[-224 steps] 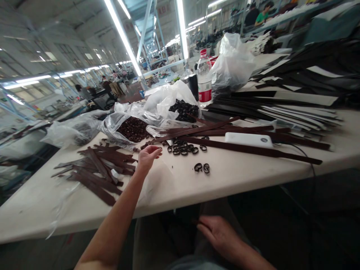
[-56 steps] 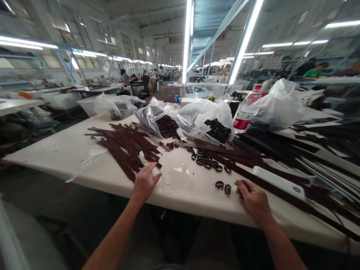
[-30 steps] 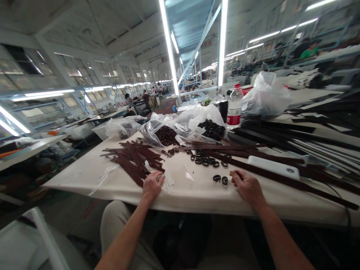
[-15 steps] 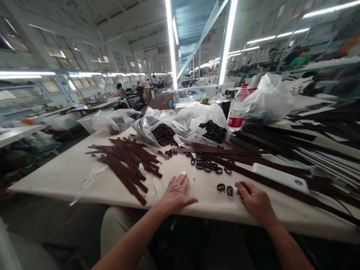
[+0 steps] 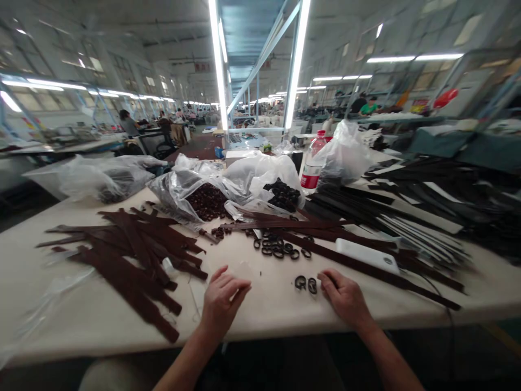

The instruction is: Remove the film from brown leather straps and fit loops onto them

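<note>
My left hand [image 5: 223, 297] is just above the pale tabletop [image 5: 260, 304], its thumb and index finger drawn together; anything between them is too small to make out. My right hand [image 5: 345, 297] rests at the table's front, fingers curled in and tips pinched; what they hold, if anything, is hidden. Just left of its fingertips lie two dark strap loops, one [image 5: 300, 282] beside the other [image 5: 312, 286]. Farther back is a cluster of similar dark loops [image 5: 278, 252]. Dark brown straps [image 5: 134, 260] are piled left of my left hand.
Open plastic bags hold small brown pieces [image 5: 207, 201] and black pieces [image 5: 281, 194]. A red-capped bottle [image 5: 311, 168] stands behind. Long brown strips [image 5: 342, 256] and a white power bank-like block [image 5: 366, 254] lie to the right, with black strips [image 5: 354, 203] beyond.
My left hand has lifted from lying flat, and its fingers have curled toward the thumb. My right hand stays beside the two loops. The view has turned right.
</note>
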{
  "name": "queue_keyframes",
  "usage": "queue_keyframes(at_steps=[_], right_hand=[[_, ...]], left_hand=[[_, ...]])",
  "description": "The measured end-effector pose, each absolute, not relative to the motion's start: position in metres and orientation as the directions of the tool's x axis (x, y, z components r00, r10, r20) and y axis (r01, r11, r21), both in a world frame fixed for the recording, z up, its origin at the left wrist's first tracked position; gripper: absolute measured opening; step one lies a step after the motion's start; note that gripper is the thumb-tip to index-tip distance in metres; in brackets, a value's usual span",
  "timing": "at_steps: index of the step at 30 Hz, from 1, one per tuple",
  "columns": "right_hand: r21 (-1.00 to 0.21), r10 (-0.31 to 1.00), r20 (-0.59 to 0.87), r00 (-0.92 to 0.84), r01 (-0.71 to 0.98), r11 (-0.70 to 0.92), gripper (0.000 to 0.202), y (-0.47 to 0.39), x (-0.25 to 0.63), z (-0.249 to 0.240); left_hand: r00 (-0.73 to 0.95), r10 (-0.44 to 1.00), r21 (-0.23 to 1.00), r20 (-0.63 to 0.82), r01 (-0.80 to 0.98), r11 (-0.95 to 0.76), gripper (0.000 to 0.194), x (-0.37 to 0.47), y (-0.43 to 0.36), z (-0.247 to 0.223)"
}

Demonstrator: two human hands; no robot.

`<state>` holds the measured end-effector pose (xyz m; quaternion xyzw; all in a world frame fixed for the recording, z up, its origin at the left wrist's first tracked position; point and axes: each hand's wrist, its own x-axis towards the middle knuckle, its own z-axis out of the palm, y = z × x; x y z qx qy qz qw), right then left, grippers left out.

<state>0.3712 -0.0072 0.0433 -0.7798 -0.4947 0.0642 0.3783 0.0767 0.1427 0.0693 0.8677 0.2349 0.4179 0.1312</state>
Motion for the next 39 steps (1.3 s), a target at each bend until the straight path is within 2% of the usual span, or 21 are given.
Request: queue_keyframes(at_steps=[5, 8, 11, 14, 21, 26, 30, 33, 35, 37, 39], right_hand=[[-0.651, 0.826, 0.316, 0.468, 0.74, -0.17, 0.033, 0.006, 0.36, 0.06], [-0.536, 0.845, 0.43, 0.318, 0.843, -0.045, 0.026, 0.04, 0.36, 0.079], [-0.45, 0.873, 0.438, 0.213, 0.893, 0.008, 0.025, 0.09, 0.368, 0.094], [-0.366, 0.899, 0.406, 0.165, 0.931, -0.006, 0.025, 0.141, 0.379, 0.099], [-0.22, 0.929, 0.337, 0.153, 0.972, -0.08, 0.013, 0.192, 0.388, 0.088], [-0.158, 0.926, 0.352, 0.136, 0.984, -0.084, 0.018, 0.188, 0.387, 0.094], [-0.124, 0.912, 0.392, 0.118, 0.989, -0.074, 0.025, 0.171, 0.38, 0.113], [-0.108, 0.906, 0.42, 0.06, 0.994, -0.016, 0.022, 0.141, 0.367, 0.137], [-0.069, 0.89, 0.456, -0.031, 0.995, 0.07, 0.024, 0.111, 0.354, 0.155], [-0.034, 0.864, 0.48, -0.148, 0.982, 0.187, 0.03, 0.075, 0.34, 0.169], [-0.073, 0.851, 0.48, -0.214, 0.957, 0.282, 0.033, 0.038, 0.326, 0.175]], left_hand=[[0.492, 0.556, 0.529, 0.67, 0.208, -0.823, 0.018, 0.059, 0.142, 0.064], [0.422, 0.6, 0.567, 0.679, 0.217, -0.795, 0.033, 0.055, 0.144, 0.061], [0.436, 0.565, 0.517, 0.701, 0.236, -0.823, 0.022, 0.057, 0.146, 0.058], [0.465, 0.526, 0.462, 0.712, 0.253, -0.85, 0.013, 0.06, 0.145, 0.058], [0.523, 0.493, 0.441, 0.696, 0.23, -0.867, 0.017, 0.064, 0.139, 0.062], [0.536, 0.521, 0.48, 0.664, 0.229, -0.847, 0.019, 0.066, 0.139, 0.059], [0.526, 0.575, 0.556, 0.627, 0.214, -0.803, 0.018, 0.068, 0.14, 0.056], [0.516, 0.649, 0.67, 0.56, 0.178, -0.72, 0.022, 0.068, 0.142, 0.055], [0.492, 0.728, 0.785, 0.478, 0.131, -0.605, 0.038, 0.068, 0.142, 0.056], [0.476, 0.803, 0.906, 0.36, 0.027, -0.422, 0.057, 0.068, 0.14, 0.061], [0.491, 0.836, 0.97, 0.244, -0.139, -0.201, 0.07, 0.069, 0.136, 0.069]])
